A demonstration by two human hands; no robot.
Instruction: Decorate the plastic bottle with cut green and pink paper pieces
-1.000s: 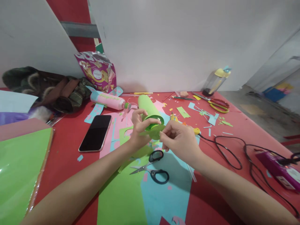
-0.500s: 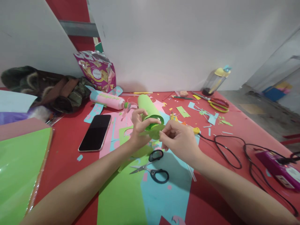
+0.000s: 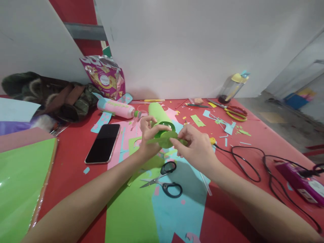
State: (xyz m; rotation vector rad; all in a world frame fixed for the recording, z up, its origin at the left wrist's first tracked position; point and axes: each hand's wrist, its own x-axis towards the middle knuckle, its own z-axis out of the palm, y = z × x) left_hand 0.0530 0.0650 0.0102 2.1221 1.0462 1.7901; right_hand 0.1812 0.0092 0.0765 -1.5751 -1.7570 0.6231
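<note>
My left hand (image 3: 148, 135) is wrapped round the near end of a green paper tube (image 3: 159, 114) that lies pointing away from me over the red table (image 3: 71, 152). A green paper disc (image 3: 165, 139) sits against the tube's open end. My right hand (image 3: 196, 148) pinches the disc's right edge, fingers closed on it. Black-handled scissors (image 3: 164, 180) lie open on green and blue paper sheets just below both hands.
A black phone (image 3: 103, 143) lies left of my hands, a pink bottle (image 3: 116, 108) behind it. Red-and-yellow scissors (image 3: 234, 112) and a bottle (image 3: 231, 88) sit at the back right. A black cable (image 3: 253, 165) runs to a purple box (image 3: 301, 180). Paper scraps litter the table; green sheets (image 3: 20, 182) lie left.
My right hand has shifted slightly left and up along the disc's edge, and the disc and tube end have tilted a little. The left hand holds its place.
</note>
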